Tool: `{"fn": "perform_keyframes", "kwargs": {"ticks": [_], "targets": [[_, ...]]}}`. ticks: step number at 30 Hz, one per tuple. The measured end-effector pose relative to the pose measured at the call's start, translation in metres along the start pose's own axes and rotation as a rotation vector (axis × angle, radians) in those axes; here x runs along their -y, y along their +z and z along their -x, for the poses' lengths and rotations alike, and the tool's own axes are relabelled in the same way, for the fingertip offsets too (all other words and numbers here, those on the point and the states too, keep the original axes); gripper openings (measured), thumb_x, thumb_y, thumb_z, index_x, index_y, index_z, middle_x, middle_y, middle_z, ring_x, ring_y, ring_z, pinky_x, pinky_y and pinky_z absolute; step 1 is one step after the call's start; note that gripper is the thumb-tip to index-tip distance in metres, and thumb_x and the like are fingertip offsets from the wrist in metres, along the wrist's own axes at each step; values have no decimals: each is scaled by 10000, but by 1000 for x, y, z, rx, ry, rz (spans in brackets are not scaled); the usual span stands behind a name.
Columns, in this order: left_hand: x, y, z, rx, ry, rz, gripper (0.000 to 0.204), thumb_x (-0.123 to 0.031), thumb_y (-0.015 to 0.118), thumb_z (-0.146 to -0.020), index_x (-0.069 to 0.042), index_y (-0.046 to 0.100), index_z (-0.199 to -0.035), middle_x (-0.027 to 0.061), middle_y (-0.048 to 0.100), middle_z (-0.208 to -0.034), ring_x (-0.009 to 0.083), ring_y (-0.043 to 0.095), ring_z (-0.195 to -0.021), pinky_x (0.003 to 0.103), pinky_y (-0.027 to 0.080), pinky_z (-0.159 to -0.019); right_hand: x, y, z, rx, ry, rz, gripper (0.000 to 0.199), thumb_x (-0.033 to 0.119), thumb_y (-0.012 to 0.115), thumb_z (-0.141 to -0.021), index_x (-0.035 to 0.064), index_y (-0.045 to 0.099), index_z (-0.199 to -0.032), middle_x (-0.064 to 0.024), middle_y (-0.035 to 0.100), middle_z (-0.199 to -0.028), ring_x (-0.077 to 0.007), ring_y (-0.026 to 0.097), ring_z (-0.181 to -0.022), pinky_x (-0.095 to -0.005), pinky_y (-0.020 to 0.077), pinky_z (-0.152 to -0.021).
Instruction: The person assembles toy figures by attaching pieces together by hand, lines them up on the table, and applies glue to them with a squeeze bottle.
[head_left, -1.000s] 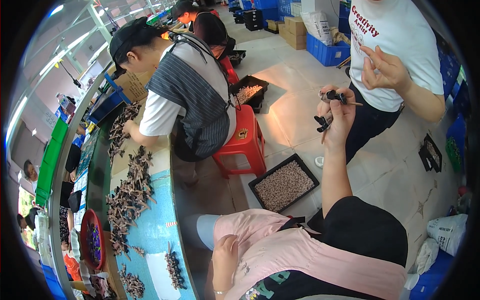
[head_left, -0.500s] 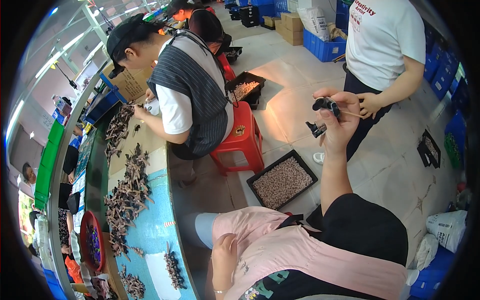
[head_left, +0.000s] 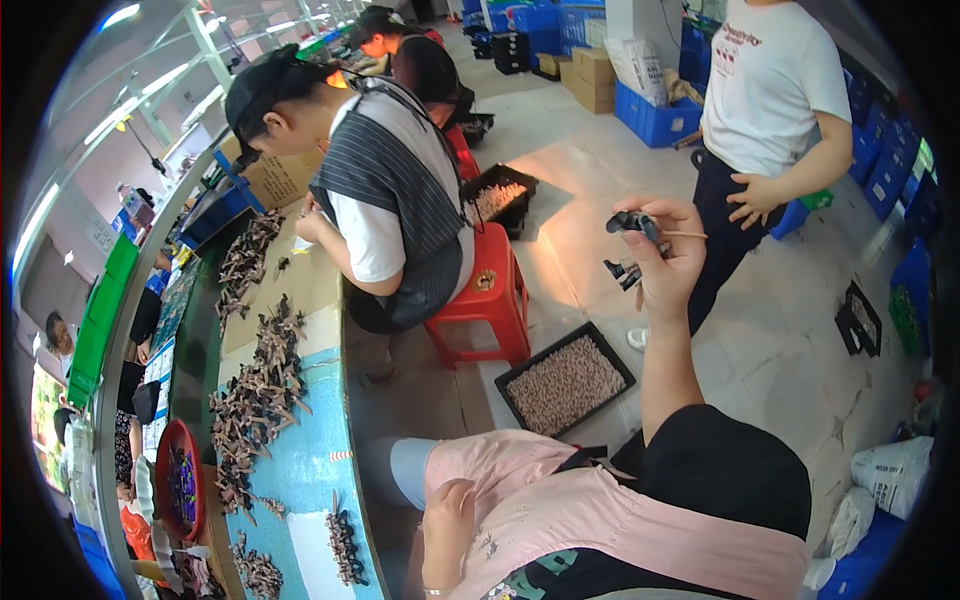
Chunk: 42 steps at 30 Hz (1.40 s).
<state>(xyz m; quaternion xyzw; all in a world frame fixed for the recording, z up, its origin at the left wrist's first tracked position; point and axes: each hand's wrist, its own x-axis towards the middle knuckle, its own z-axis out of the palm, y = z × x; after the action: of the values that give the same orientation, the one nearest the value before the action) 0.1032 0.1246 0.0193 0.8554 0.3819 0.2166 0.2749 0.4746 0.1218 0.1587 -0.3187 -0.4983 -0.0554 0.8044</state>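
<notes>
**Ann:** Pale floor tiles (head_left: 600, 250) fill the background, with a long workbench (head_left: 300, 470) down the left edge and blue crates (head_left: 655, 120) at the far wall. What's the raised hand doing?

**Ben:** Start at the fingertips: thumb and first fingers of the right hand (head_left: 668, 262) are pinched shut on a small dark clip (head_left: 630, 222), with a thin stick (head_left: 685, 235) poking out toward the right. A second dark piece (head_left: 625, 270) sits lower, against the palm side. The other fingers curl loosely.

**Ann:** And the arm?

**Ben:** Forearm bare and nearly upright, elbow bent, rising out of a black sleeve (head_left: 730, 470). The clip is held high, well above a black tray of pale pellets (head_left: 565, 380) on the floor.

**Ann:** The other hand?

**Ben:** Left hand (head_left: 447, 525) is low, near the bottom edge, fingers folded in, resting on a pink apron (head_left: 560, 510). I can't tell whether it holds anything.

**Ann:** Around them?

**Ben:** A person in a striped vest (head_left: 390, 180) bends over the bench from a red stool (head_left: 490, 290), among heaps of dark clips (head_left: 255, 390). Another person in a white shirt (head_left: 770, 80) stands just beyond the raised hand.
</notes>
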Motion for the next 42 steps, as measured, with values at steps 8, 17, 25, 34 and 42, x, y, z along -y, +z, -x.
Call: {"fn": "perform_keyframes", "kwargs": {"ticks": [8, 17, 25, 34, 42], "targets": [[-17, -18, -7, 65, 41, 115, 186, -20, 628, -798, -14, 650, -983, 163, 652, -973, 339, 630, -899, 379, 502, -792, -27, 12, -41, -87, 341, 24, 242, 58, 659, -860, 18, 536, -1064, -65, 637, -942, -115, 629, -845, -224, 485, -735], [-187, -204, -57, -317, 471, 510, 606, -211, 621, -801, 42, 418, -1313, 171, 630, -995, 247, 622, -870, 371, 456, -840, -6, -12, -38, -123, 532, -70, 192, 140, 614, -910, 11, 570, -1046, -103, 656, -928, -150, 637, -830, -249, 489, -758], [-185, -208, -80, -447, 692, 577, 545, -164, 615, -801, 41, 450, -1278, 168, 618, -988, 255, 612, -850, 340, 477, -763, -15, -42, -8, -155, 649, 85, 187, 135, 610, -908, 14, 556, -1040, -107, 660, -903, -148, 636, -831, -233, 468, -716], [-177, -245, -73, -693, 851, 441, 503, -157, 586, -824, 46, 449, -1263, 160, 596, -987, 252, 591, -853, 339, 470, -764, -11, -15, 10, -21, 673, 100, 193, 150, 577, -926, 12, 535, -1054, -96, 639, -934, -136, 610, -804, -243, 478, -739], [-178, -238, -48, -696, 728, 418, 467, -151, 559, -844, 51, 448, -1250, 153, 578, -987, 249, 573, -856, 339, 463, -764, -40, -1, 16, -31, 734, 126, 181, 136, 575, -921, 15, 545, -1052, -97, 663, -930, -77, 583, -732, -171, 399, -572]]}}
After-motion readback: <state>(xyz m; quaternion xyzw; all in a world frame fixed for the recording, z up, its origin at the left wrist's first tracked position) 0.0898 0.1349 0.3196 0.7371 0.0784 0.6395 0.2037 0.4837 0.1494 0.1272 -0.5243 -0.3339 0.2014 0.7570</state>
